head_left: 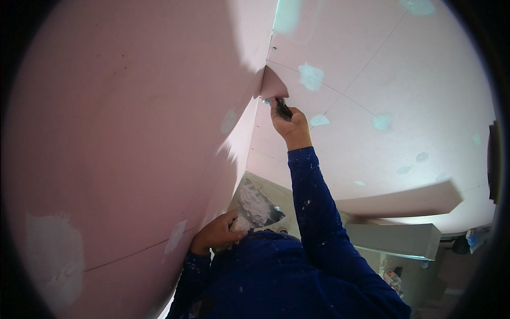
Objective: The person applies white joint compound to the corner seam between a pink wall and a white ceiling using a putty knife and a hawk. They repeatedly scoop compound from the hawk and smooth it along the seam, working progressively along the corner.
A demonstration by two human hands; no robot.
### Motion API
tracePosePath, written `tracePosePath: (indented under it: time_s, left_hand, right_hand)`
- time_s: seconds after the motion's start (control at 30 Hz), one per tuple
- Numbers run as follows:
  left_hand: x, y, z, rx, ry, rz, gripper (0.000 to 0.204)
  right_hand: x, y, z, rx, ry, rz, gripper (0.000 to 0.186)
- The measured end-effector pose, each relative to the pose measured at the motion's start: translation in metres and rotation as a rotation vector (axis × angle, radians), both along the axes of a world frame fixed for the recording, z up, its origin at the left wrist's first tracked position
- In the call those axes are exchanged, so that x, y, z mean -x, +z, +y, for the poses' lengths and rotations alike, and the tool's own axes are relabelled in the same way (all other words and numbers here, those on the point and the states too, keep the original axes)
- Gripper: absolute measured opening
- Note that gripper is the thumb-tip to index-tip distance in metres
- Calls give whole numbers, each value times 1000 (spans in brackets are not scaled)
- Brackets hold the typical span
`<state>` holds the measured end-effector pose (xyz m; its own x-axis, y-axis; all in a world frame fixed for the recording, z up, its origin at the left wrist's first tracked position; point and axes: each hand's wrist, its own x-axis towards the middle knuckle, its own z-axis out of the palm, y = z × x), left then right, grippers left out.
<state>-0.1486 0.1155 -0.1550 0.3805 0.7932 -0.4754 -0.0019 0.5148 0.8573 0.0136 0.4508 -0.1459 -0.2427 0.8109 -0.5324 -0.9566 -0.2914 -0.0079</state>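
Clearly, we have a hand tool [283, 109] up at the corner between two pink boards.
Farther out, our right hand [290, 123] curls around its dark handle, close to the seam where the left board [133, 133] meets the right board [350, 69]; nearer us, our left hand [212, 235] pinches the left edge of a plate [277, 216] heaped with pale paste [254, 203], its fingers partly hidden. Pale patches [311, 77] dot the right board, and a grey box-shaped piece [393, 240] sits to the right.
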Motion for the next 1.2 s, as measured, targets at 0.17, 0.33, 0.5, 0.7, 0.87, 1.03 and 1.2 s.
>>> tracePosePath:
  time_s: [0.17, 0.33, 0.5, 0.7, 0.87, 1.03, 1.2]
  left_hand:
    - [2, -11, -3, -6, -15, 32, 49]
    - [-1, -6, -4, 21, 20, 10, 55]
    - [-3, 0, -1, 41, 8, 13, 59]
    - [-2, 0, 0, -2, -28, -5, 55]
    - [-3, 1, 0, 10, -26, 23, 50]
    - [-4, 2, -1, -4, -11, 1, 47]
    - [-4, -3, -2, 12, -16, 16, 46]
  right_hand:
    - [-2, 13, -4, 21, 1, 68, 35]
    - [-5, 16, -32, -192, -49, -27, 37]
    - [-20, 3, -65, -226, 148, -296, 35]
    - [-11, -8, -66, -137, 131, -208, 34]
    - [6, 5, -38, -79, -26, -73, 33]
    - [0, 24, -13, 22, -29, 67, 35]
    - [-6, 34, -27, -74, -67, 25, 35]
